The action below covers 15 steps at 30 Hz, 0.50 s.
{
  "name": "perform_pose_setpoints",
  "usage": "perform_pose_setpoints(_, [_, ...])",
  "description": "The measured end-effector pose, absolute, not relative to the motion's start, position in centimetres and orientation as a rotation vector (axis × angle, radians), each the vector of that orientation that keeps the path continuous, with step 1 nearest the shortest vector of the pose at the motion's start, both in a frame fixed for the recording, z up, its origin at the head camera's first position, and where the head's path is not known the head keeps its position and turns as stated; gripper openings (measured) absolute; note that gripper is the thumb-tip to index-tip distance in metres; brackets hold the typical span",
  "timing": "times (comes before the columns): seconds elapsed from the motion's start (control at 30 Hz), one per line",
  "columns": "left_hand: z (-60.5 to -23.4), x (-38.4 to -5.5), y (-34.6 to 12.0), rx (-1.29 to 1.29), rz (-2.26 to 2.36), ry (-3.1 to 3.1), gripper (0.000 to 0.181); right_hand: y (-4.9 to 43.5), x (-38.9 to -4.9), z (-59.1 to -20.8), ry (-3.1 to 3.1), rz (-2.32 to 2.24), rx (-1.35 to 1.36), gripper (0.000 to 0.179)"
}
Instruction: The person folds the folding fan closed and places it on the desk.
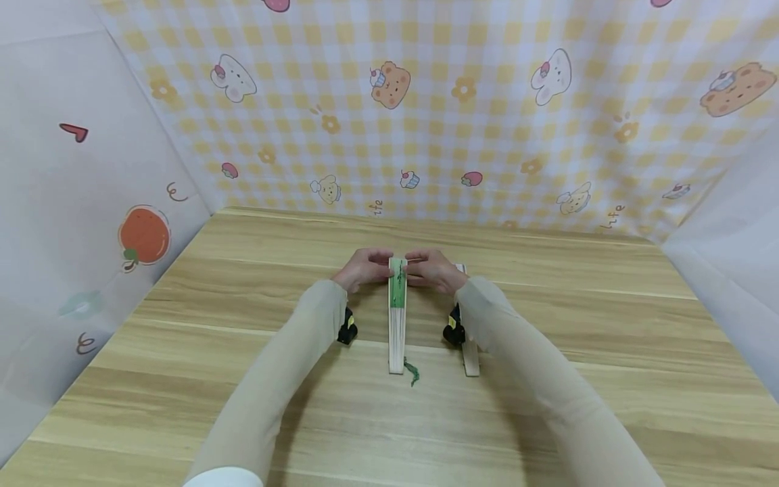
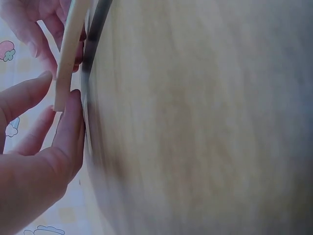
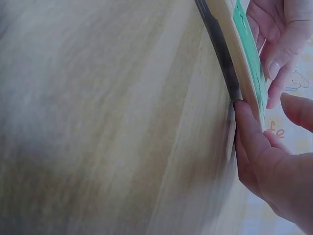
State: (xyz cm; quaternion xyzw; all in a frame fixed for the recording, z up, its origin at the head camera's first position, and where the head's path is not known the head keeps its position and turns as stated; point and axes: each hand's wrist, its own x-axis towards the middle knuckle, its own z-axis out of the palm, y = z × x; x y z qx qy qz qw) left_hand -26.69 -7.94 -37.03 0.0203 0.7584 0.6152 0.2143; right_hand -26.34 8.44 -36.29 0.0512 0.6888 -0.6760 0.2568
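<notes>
In the head view a folded hand fan point(image 1: 397, 338) lies lengthwise at mid-table, green at its far end, with pale ribs nearer me. My left hand point(image 1: 364, 268) is at the far end's left side, fingertips against its edge. Opposite it, my right hand point(image 1: 435, 270) touches the right edge. In the right wrist view my right fingers point(image 3: 252, 129) lie along the fan's side point(image 3: 239, 54), with the thumb apart from it. The left wrist view has the fan's edge point(image 2: 68, 63) between my left thumb and fingers, the thumb tip just off it. A green tassel point(image 1: 412, 372) trails from the near end.
A second slim, pale folded item point(image 1: 471, 358) lies to the right, partly hidden by my right hand and sleeve. The wood-grain table point(image 1: 365, 419) ends at a yellow checked cloth point(image 1: 426, 135) at the back. A white printed sheet point(image 1: 73, 203) hangs on the left.
</notes>
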Motion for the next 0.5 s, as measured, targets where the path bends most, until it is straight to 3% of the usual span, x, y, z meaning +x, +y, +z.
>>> perform_pose_setpoints(0.5, [-36.26, -26.41, -8.41, 0.021, 1.671, 2.15, 0.05, 8.85, -25.62, -35.51, 1.991, -1.77, 0.129, 0.047])
